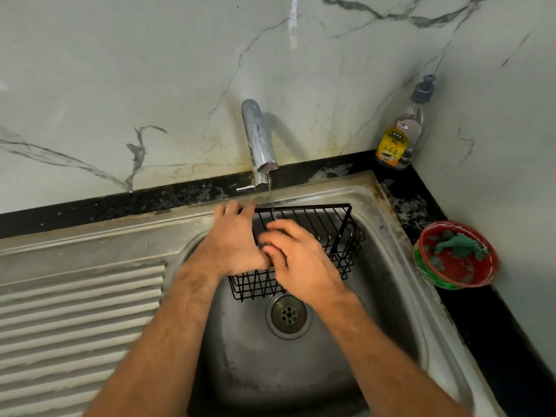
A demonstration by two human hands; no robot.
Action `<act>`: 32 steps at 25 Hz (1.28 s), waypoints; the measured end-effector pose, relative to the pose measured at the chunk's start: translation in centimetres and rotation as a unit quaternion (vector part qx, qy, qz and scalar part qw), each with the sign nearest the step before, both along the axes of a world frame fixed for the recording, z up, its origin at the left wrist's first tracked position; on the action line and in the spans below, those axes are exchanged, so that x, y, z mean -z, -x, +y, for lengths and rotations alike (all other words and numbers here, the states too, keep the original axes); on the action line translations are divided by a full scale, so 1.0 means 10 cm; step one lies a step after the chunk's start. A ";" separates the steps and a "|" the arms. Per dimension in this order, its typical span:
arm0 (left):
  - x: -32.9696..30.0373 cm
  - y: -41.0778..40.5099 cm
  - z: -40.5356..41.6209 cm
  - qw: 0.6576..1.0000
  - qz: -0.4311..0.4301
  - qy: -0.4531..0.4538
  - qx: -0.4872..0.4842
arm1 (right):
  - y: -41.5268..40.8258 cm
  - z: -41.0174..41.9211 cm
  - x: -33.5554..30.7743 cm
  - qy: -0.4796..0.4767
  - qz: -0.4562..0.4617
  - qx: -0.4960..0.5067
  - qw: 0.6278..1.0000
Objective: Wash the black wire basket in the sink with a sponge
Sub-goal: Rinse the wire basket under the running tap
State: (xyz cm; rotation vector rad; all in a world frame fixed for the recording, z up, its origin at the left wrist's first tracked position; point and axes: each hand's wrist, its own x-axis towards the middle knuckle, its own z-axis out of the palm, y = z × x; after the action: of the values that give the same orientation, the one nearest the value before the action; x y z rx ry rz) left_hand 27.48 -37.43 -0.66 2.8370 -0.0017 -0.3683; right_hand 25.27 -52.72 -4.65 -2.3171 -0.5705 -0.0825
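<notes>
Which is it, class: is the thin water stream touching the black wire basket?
Touching. The head view shows the water stream running from the tap onto the black wire basket.

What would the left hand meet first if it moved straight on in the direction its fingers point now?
The left hand points up and away toward the sink's back rim. Its fingertips already lie at the black wire basket's top back edge; beyond that, probably the rim near the tap's base, though depth is unclear.

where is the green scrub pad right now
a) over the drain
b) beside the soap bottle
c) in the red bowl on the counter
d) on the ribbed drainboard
c: the green scrub pad lies inside the red bowl on the black counter, right of the sink.
</notes>
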 end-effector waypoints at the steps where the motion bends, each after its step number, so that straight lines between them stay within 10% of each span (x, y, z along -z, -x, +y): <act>1: 0.04 0.03 0.01 1.000 -0.023 0.007 0.008 | 0.00 -0.02 -0.04 0.038 0.010 -0.001 0.999; 11: 0.25 0.29 0.15 0.990 -0.067 0.104 -0.069 | -0.09 0.04 0.00 0.157 0.011 -0.162 0.974; 17: 0.34 0.36 0.30 0.980 -0.054 0.142 -0.124 | -0.25 0.00 -0.02 0.254 0.070 -0.040 0.964; 25: 0.35 0.46 0.37 0.958 -0.061 0.219 -0.172 | -0.20 0.21 -0.04 0.219 -0.132 -0.091 0.963; 32: 0.40 0.43 0.35 0.960 -0.052 0.219 -0.165 | -0.12 0.39 -0.10 0.280 -0.018 -0.028 0.959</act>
State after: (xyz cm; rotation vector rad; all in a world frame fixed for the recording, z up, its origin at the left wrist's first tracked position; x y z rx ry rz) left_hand 23.23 -33.94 -4.63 2.3567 0.3239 -0.1231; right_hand 26.46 -48.85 -3.62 -2.8480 -0.7522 0.0755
